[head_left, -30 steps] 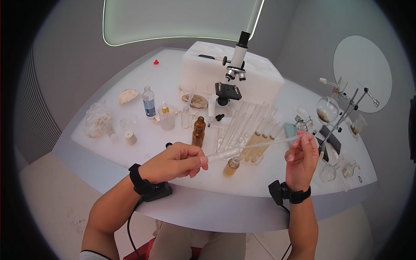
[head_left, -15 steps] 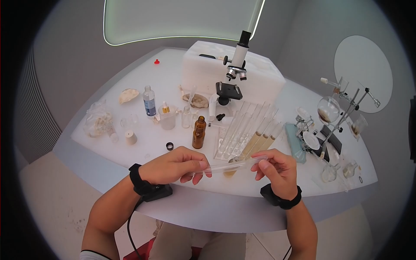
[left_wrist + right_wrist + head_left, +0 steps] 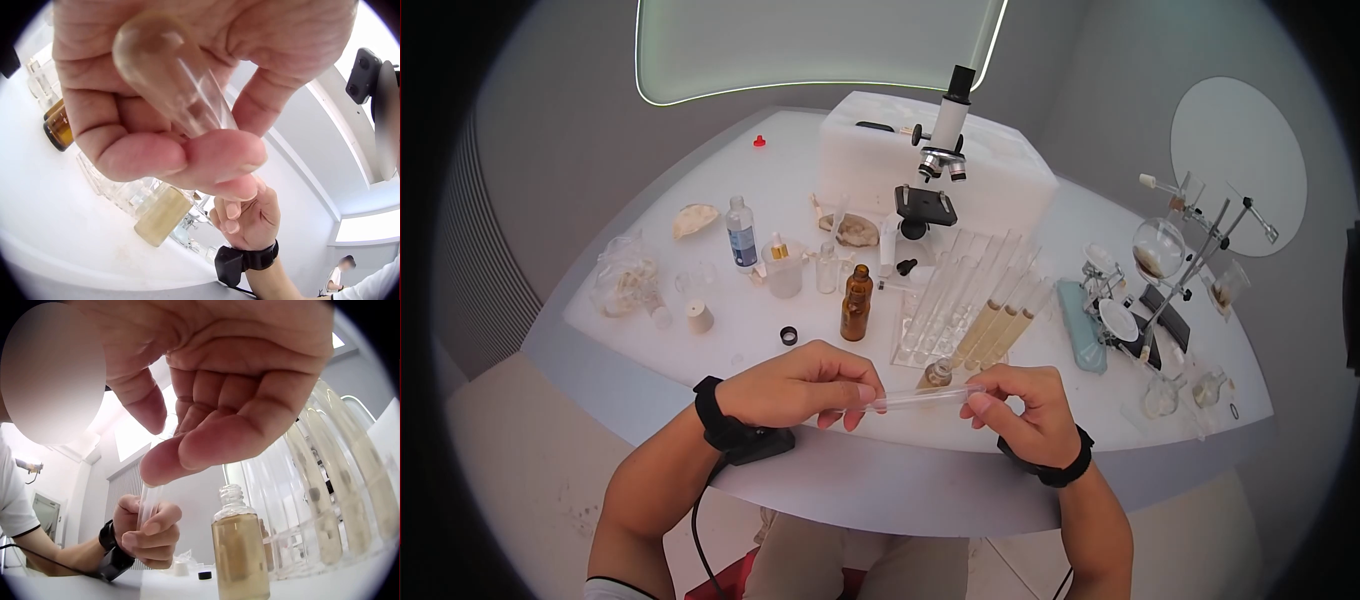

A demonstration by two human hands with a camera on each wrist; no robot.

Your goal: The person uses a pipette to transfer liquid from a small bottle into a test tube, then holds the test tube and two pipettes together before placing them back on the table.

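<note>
My left hand (image 3: 808, 385) grips a clear glass test tube (image 3: 920, 400) held nearly level over the table's front. Its rounded bottom (image 3: 147, 47) shows under the palm in the left wrist view. My right hand (image 3: 1035, 412) is at the tube's other end, thumb and fingertips pinching a thin translucent stick, mostly hidden by the fingers and the tube. Just behind the tube stands a small uncapped glass bottle (image 3: 240, 553) of pale yellow liquid. A rack (image 3: 905, 355) of tilted test tubes, several with yellowish liquid (image 3: 1000, 330), is beyond it.
An amber bottle (image 3: 856, 305) and a black cap (image 3: 789, 336) are left of the rack. A microscope (image 3: 940, 150) stands behind, before a white block (image 3: 850, 140). At right are a teal case (image 3: 1082, 325), a balance pan (image 3: 1118, 320) and a flask on a stand (image 3: 1158, 248).
My right hand has come left and down toward the left hand, and the thin stick has slid into the test tube. My left hand has stayed nearly still, gripping the tube.
</note>
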